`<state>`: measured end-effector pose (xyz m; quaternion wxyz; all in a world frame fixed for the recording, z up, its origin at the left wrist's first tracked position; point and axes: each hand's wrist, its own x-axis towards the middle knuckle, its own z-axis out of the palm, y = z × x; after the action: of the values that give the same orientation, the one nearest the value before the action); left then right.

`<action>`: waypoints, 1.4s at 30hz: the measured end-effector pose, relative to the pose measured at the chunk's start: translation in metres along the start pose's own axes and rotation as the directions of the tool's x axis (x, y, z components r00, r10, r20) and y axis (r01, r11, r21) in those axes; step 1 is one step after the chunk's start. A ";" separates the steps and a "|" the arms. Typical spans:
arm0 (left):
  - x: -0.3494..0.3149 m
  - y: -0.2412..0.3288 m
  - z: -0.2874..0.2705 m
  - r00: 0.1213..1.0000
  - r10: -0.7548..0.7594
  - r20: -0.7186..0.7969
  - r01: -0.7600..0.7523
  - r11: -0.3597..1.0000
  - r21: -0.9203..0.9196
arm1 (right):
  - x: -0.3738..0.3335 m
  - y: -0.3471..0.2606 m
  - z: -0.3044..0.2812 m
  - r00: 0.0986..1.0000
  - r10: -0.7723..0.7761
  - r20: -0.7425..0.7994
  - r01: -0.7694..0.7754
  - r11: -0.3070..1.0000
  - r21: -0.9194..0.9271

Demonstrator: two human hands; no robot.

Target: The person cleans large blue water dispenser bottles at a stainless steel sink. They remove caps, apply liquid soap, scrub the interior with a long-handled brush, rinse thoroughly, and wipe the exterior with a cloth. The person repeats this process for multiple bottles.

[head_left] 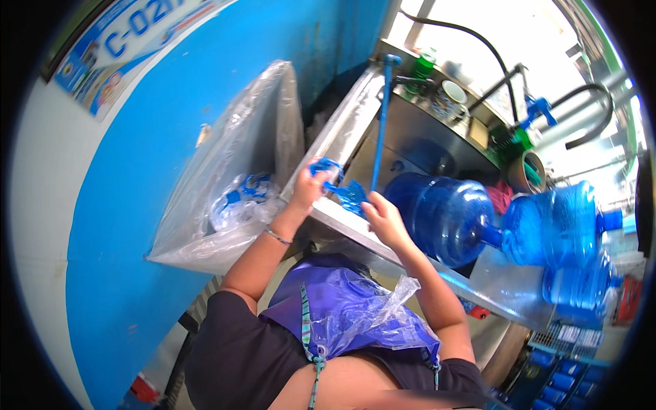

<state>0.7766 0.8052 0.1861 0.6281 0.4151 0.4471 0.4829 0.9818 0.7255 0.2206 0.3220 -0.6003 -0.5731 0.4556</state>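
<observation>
Over the near corner of the metal sink, my left hand (309, 188) is closed on a bright blue plastic piece, perhaps a bottle cap or seal. Crumpled, see-through blue plastic (350, 198) stretches from it toward my right hand (386, 220). The right fingers are pinched at the edge of that plastic. Beside my left hand a large transparent plastic bag (225, 160) hangs open, with blue and clear scraps (246, 191) inside. A big blue water jug (444, 215) lies on its side in the sink, to the right of my right hand.
More blue jugs (550, 222) lie farther right. A thin blue pipe (381, 130) rises over the metal sink (335, 133). At the back stand a mug (451, 96), a green bottle (422, 67) and a blue-handled tap (537, 111). A blue wall (130, 219) borders the left.
</observation>
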 end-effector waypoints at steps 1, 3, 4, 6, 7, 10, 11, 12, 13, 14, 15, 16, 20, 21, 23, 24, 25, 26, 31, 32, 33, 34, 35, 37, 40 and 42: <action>0.003 -0.004 -0.033 0.996 -0.028 -0.090 0.020 0.996 -0.086 | 0.020 -0.008 0.025 0.996 -0.042 0.072 0.046 0.998 -0.049; 0.005 -0.013 -0.101 0.928 -0.249 -0.279 0.190 0.957 -0.220 | 0.060 -0.022 0.075 0.980 -0.137 0.144 0.159 0.976 -0.151; 0.007 -0.020 -0.129 0.888 -0.318 -0.331 0.220 0.928 -0.300 | 0.080 -0.028 0.101 0.981 -0.098 0.170 0.127 0.976 -0.175; 0.013 -0.035 -0.176 0.766 -0.482 -0.425 0.286 0.848 -0.446 | 0.118 -0.042 0.149 0.973 -0.151 0.172 0.190 0.952 -0.241; 0.016 -0.043 -0.190 0.764 -0.480 -0.432 0.259 0.841 -0.475 | 0.135 -0.048 0.169 0.976 -0.149 0.161 0.197 0.918 -0.343; 0.026 -0.058 -0.215 0.710 -0.536 -0.456 0.238 0.793 -0.561 | 0.183 -0.065 0.205 0.934 0.189 0.304 -0.250 0.952 0.177; 0.028 -0.061 -0.218 0.683 -0.563 -0.466 0.214 0.764 -0.609 | 0.196 -0.070 0.208 0.881 0.254 0.400 -0.395 0.860 0.323; 0.028 -0.063 -0.218 0.618 -0.619 -0.485 0.195 0.718 -0.668 | 0.205 -0.074 0.212 0.865 0.267 0.425 -0.442 0.807 0.391; 0.029 -0.064 -0.217 0.600 -0.640 -0.479 0.190 0.697 -0.692 | 0.211 -0.077 0.212 0.855 0.266 0.444 -0.473 0.750 0.461; 0.026 -0.065 -0.215 0.616 -0.602 -0.507 0.153 0.723 -0.673 | 0.215 -0.080 0.210 0.849 0.238 0.473 -0.467 0.757 0.458; 0.025 -0.065 -0.214 0.609 -0.539 -0.582 0.128 0.791 -0.598 | 0.216 -0.082 0.208 0.845 0.206 0.494 -0.453 0.767 0.455; 0.022 -0.066 -0.211 0.665 -0.450 -0.596 0.138 0.859 -0.494 | 0.215 -0.083 0.201 0.843 0.179 0.507 -0.438 0.776 0.455; 0.018 -0.060 -0.190 0.714 -0.051 -0.699 0.012 0.998 -0.061 | 0.185 -0.081 0.151 0.941 0.043 0.336 -0.094 0.986 0.136; 0.019 -0.053 -0.181 0.732 0.034 -0.680 -0.021 0.999 0.027 | 0.172 -0.079 0.129 0.962 -0.035 0.271 0.053 0.997 -0.062; 0.025 -0.037 -0.154 0.784 0.205 -0.586 -0.171 0.979 0.114 | 0.135 -0.070 0.069 0.952 -0.292 0.089 0.304 0.929 -0.211; 0.029 -0.025 -0.136 0.819 0.259 -0.512 -0.255 0.964 0.080 | 0.116 -0.064 0.028 0.945 -0.328 0.009 0.318 0.908 -0.273; 0.032 -0.012 -0.117 0.829 0.339 -0.445 -0.250 0.936 0.247 | 0.097 -0.059 -0.014 0.884 -0.455 -0.103 0.371 0.820 -0.435; 0.034 0.000 -0.094 0.865 0.401 -0.302 -0.318 0.903 0.289 | 0.071 -0.051 -0.056 0.814 -0.522 -0.254 0.377 0.808 -0.453; 0.027 0.032 0.076 0.841 0.423 0.337 -0.517 0.810 0.275 | -0.050 0.004 -0.239 0.485 -0.498 -0.719 -0.290 0.685 -0.669; 0.018 0.029 0.118 0.825 0.322 0.465 -0.456 0.865 0.210 | -0.072 0.018 -0.260 0.501 -0.364 -0.785 -0.423 0.689 -0.589; 0.006 0.026 0.154 0.718 0.290 0.633 -0.500 0.847 0.181 | -0.088 0.033 -0.273 0.498 -0.223 -0.838 -0.561 0.653 -0.508; -0.002 0.022 0.195 0.574 0.304 0.760 -0.598 0.790 0.136 | -0.098 0.048 -0.280 0.555 -0.174 -0.813 -0.491 0.720 -0.490; -0.013 0.017 0.232 0.498 0.222 0.838 -0.565 0.816 0.120 | -0.108 0.060 -0.286 0.572 0.000 -0.820 -0.535 0.758 -0.373; -0.029 0.007 0.304 0.441 0.126 0.889 -0.602 0.776 0.189 | -0.112 0.081 -0.291 0.606 -0.027 -0.795 -0.416 0.842 -0.345; -0.034 -0.007 0.379 0.464 0.056 0.884 -0.686 0.654 0.319 | -0.106 0.097 -0.289 0.581 -0.102 -0.808 -0.308 0.891 -0.334; -0.032 -0.015 0.405 0.474 -0.058 0.879 -0.699 0.582 0.415 | -0.099 0.100 -0.288 0.592 -0.124 -0.796 -0.273 0.899 -0.343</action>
<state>1.1658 0.7351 0.2798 0.4136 0.8891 0.1526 0.1232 1.2925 0.6540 0.2566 0.3837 -0.8196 -0.4254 0.0111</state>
